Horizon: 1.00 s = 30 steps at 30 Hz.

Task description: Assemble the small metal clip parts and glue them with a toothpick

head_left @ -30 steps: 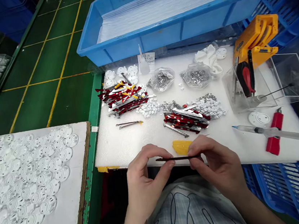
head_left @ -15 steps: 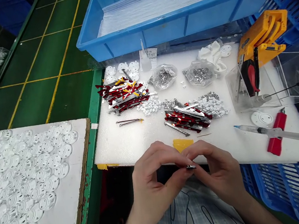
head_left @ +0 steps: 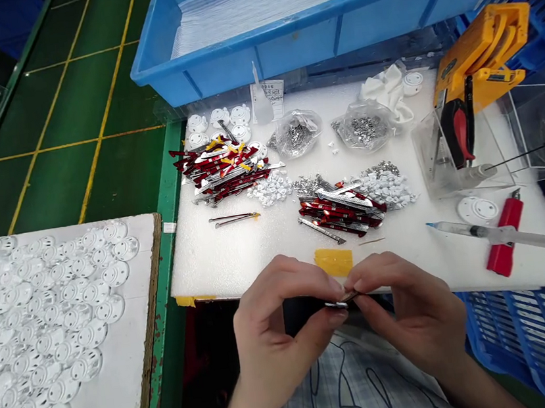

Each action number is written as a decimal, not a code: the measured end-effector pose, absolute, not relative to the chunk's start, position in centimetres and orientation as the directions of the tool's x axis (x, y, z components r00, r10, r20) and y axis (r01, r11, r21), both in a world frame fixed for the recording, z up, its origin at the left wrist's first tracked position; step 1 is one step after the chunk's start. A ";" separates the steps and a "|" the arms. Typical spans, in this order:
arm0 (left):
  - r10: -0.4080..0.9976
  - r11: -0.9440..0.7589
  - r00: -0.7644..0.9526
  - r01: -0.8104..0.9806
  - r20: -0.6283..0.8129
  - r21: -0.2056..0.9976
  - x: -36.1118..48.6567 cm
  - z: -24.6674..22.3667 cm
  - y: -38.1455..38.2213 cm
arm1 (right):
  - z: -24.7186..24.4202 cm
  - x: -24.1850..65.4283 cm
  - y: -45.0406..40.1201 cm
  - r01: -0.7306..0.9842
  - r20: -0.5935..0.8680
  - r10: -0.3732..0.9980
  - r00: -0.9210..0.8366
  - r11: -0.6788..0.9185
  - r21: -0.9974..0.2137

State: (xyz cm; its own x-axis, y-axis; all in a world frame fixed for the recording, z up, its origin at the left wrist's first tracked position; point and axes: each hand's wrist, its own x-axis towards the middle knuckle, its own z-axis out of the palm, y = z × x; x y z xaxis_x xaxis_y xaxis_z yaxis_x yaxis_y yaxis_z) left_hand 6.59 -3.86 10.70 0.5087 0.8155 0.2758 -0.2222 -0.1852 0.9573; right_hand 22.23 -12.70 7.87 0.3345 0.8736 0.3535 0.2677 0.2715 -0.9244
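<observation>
Both my hands meet just past the front edge of the white foam board (head_left: 240, 261). My left hand (head_left: 280, 322) and my right hand (head_left: 407, 306) pinch a thin metal strip (head_left: 341, 301) between their fingertips. Only its short silver end shows; the fingers hide the rest. A yellow tape patch (head_left: 334, 262) lies on the foam just beyond my fingers. Two heaps of red and silver metal strips (head_left: 340, 212) (head_left: 224, 177) sit farther back on the foam, out of reach of my fingertips.
A blue tray (head_left: 284, 53) of white sheets stands behind the foam. Also on it are bags of silver bits (head_left: 298, 133), a syringe (head_left: 505, 235), a red tool (head_left: 506, 245) and an orange tool (head_left: 477, 53). Transparent discs cover a board (head_left: 141, 313) at left.
The strip has turned from lying crosswise between my hands to pointing away, showing its silver end. My hands have drawn closer together. The view has shifted slightly.
</observation>
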 end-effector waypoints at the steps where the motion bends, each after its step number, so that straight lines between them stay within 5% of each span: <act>1: 0.814 -0.186 0.509 -0.226 0.279 0.956 6.6 10.7 -3.8 | 7.9 22.3 -12.7 0.274 0.359 0.872 0.333 0.275 -0.922; 30: 0.835 -0.114 0.512 -0.196 0.201 0.974 6.0 9.2 -4.1 | 7.4 23.2 -13.0 0.376 0.356 0.887 0.293 0.236 -0.896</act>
State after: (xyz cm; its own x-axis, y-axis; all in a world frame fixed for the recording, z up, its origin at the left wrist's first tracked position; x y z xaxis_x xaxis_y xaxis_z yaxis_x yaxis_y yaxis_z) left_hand 6.02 -4.05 9.22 0.5116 0.8354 0.2007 -0.1960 -0.1140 0.9740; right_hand 23.16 -12.98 7.36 0.2927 0.8874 0.3561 0.3760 0.2356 -0.8962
